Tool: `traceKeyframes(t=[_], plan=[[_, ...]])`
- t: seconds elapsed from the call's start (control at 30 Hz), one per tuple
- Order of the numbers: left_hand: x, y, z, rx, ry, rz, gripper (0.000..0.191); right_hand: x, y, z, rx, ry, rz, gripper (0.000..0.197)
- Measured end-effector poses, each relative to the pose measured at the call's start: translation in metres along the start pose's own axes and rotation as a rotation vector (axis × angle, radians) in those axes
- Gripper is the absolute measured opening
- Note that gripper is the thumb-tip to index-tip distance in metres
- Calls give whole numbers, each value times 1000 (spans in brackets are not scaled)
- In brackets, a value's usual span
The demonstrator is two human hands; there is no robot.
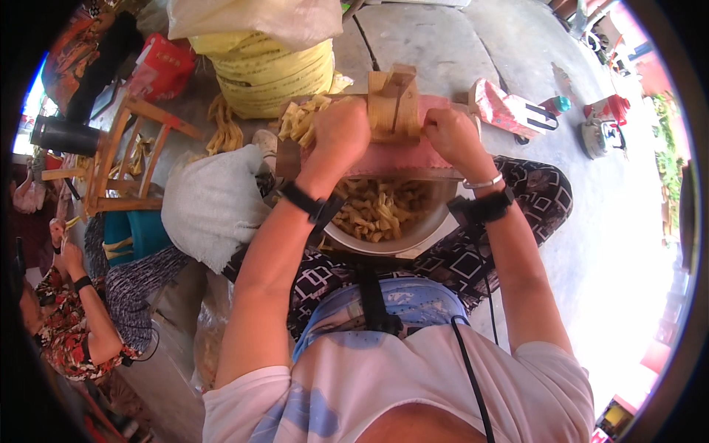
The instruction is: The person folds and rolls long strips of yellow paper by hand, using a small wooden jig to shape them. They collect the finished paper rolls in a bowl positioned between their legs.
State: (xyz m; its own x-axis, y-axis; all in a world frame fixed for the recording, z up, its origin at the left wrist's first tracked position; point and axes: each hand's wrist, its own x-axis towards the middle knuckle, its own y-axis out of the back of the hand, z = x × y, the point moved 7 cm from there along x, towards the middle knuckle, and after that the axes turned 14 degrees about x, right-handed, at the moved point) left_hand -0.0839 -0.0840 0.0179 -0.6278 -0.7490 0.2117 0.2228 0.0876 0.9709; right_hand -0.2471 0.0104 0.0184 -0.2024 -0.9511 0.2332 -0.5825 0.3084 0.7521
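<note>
A wooden block device with an upright post (pixel 394 105) stands on a board covered in pink cloth (pixel 382 159). At its left, my left hand (pixel 342 128) is curled beside a pile of pale yellow dried strips (pixel 299 119); what its fingers hold is hidden. Close to the device's right side, my right hand (pixel 451 133) is closed, its fingertips near the block; whether something thin is in it cannot be told. Below the board, between my legs, a metal basin (pixel 410 246) holds many short cut pieces (pixel 379 216).
A yellow sack (pixel 271 72) stands behind at left. A wooden chair (pixel 119 155), a teal bucket (pixel 147 235) and another seated person (pixel 77 326) are at left. A pink box-shaped bag (pixel 504 108) and a metal kettle (pixel 601 138) stand on the floor at right.
</note>
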Motion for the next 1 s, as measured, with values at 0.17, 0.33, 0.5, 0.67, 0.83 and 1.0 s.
traceKeyframes(t=[0.17, 0.33, 0.5, 0.67, 0.83, 1.0], plan=[[-47, 37, 6, -308, -106, -179, 24, -31, 3, 1, 688, -428, -169, 24], [-45, 24, 30, -920, -76, -255, 18, -39, -1, -24, 1070, -566, -215, 27], [-37, 3, 26, -1146, 136, -334, 12, -36, -2, -21, 1312, -553, -235, 25], [-21, -7, 24, -1169, 137, -249, 8, -24, 6, -15, 998, -446, -136, 18], [-1, -15, 18, -1185, 135, -167, 7, -4, 9, -18, 859, -341, 2, 13], [11, -21, 13, -1122, 123, -140, 7, 9, 0, -9, 783, -357, 5, 12]])
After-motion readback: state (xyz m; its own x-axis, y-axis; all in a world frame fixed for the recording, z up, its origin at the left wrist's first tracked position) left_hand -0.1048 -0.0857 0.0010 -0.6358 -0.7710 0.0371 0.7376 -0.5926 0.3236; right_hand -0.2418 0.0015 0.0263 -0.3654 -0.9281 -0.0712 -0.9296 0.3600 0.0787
